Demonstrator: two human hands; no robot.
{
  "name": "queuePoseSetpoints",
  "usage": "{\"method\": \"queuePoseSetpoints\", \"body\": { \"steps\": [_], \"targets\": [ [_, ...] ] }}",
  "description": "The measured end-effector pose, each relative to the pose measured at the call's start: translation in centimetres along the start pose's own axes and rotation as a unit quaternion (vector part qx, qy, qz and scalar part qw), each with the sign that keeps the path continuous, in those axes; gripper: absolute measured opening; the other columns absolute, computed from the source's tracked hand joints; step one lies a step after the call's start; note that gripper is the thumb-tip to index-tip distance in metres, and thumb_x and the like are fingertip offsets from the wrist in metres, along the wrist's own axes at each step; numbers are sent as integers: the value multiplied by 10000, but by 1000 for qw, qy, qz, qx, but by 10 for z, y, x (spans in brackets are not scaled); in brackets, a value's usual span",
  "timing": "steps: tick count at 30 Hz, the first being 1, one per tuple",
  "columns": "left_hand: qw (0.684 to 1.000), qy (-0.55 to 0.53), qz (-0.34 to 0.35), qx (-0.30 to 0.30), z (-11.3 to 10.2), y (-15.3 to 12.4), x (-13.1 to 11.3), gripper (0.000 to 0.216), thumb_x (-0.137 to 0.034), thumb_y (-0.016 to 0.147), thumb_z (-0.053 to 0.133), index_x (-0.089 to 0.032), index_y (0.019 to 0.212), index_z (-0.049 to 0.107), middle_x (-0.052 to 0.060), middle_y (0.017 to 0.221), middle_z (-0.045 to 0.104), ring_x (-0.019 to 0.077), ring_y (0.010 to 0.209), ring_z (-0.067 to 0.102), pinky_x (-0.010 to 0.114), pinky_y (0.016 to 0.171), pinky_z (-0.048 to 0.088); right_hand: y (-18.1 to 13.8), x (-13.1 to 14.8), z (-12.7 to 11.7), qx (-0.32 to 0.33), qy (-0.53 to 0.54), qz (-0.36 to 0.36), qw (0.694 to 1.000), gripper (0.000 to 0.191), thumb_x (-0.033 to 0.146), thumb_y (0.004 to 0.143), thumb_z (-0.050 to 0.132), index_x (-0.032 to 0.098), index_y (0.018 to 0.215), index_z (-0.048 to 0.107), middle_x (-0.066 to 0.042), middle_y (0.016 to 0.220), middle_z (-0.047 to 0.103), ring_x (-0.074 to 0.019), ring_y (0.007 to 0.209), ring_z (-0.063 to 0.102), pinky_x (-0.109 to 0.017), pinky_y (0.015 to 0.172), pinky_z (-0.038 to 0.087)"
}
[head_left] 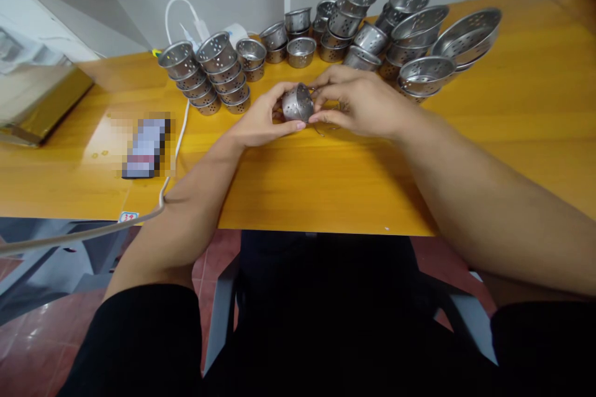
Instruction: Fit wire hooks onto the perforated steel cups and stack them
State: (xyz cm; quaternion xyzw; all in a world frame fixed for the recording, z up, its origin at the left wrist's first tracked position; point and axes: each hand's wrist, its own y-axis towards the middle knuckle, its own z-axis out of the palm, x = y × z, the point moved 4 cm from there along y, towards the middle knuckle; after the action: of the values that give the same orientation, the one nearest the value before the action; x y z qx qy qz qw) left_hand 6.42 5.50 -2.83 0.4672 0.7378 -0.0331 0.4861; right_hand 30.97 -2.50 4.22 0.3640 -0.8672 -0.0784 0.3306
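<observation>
A small perforated steel strainer basket lies on its side in my left hand, the fingers and thumb wrapped round its wall. Its open rim faces right, toward my right hand. The right fingertips are pinched together at that rim, where a thin bent wire shows below and beside them. How the wire meets the basket is hidden by the fingers. Both hands are just above the yellow wooden table, close in front of the stacked strainer baskets.
Stacks of perforated steel baskets stand at the left back. More stacked baskets, some tilted, line the back and right. A blurred phone lies left, beside a white cable crossing the table edge. A brown box stands far left.
</observation>
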Motion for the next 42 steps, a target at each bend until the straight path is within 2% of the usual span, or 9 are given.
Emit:
{"method": "queuePoseSetpoints", "body": {
  "steps": [8,14,18,21,26,29,32,36,42],
  "targets": [
    [1000,6,3,-9,-4,-2,12,1087,-963,896,968,-243,1623,602,176,1606,779,384,1483,849,551,1305,697,-4,10,-13,25,31,-11,999,254,665,1129,802,432,1038,844,-58,1448,833,-439,1402,767,-724,1288,605],
    [991,90,-29,-95,-11,-1,39,1187,-1112,858,852,-250,1609,532,187,1583,723,392,1531,774,610,1371,625,-9,-32,-13,41,-84,16,996,233,514,1139,833,285,1097,850,-218,1503,763,-499,1452,731,-723,1290,580],
    [980,156,-61,-108,-7,3,44,1158,-1121,872,819,-245,1596,598,206,1619,679,422,1608,694,627,1450,536,-13,-56,-9,116,-112,37,986,186,507,1129,840,325,1105,871,-133,1370,807,-430,1257,779,-667,1198,636],
    [978,161,-86,-105,-4,4,48,1213,-1089,927,789,-205,1706,501,257,1710,644,433,1663,663,608,1490,503,-14,-54,-9,129,-124,55,982,217,570,1144,801,370,1123,884,-97,1264,820,-415,1171,787,-660,1162,651],
    [974,168,-131,-81,-6,3,54,1181,-875,1043,817,-142,1825,323,331,1926,484,460,1834,525,632,1611,346,-12,-33,-27,-44,-176,132,975,202,424,1177,776,280,1286,865,-197,1445,796,-466,1409,766,-612,1292,597],
    [972,171,-134,-87,-9,1,56,1215,-797,1040,867,-139,1875,280,318,2027,350,458,1952,348,600,1668,205,-15,-34,-37,-161,-217,196,943,401,277,1151,790,236,1550,796,-230,1647,707,-445,1544,716,-541,1350,561],
    [976,163,-112,-95,-11,0,58,1233,-846,1029,866,-193,1904,293,273,2053,331,459,1975,297,588,1680,154,-17,-52,-35,-138,-240,256,926,513,213,1101,844,191,1610,783,-243,1655,702,-454,1505,732,-550,1328,565],
    [980,153,-62,-110,-13,2,60,1306,-979,975,834,-207,1901,332,287,2027,373,487,1962,310,636,1673,161,-18,-72,-32,-103,-227,289,924,293,192,1147,768,109,1412,860,-302,1575,749,-445,1442,751,-554,1294,559],
    [978,175,-19,-116,-11,7,36,1269,-998,990,781,-281,1928,316,231,2049,350,468,1975,281,646,1669,188,-14,-40,-37,-147,-164,185,958,253,480,1223,711,273,1287,842,-242,1541,756,-451,1400,721,-614,1266,583]
  ]
}}
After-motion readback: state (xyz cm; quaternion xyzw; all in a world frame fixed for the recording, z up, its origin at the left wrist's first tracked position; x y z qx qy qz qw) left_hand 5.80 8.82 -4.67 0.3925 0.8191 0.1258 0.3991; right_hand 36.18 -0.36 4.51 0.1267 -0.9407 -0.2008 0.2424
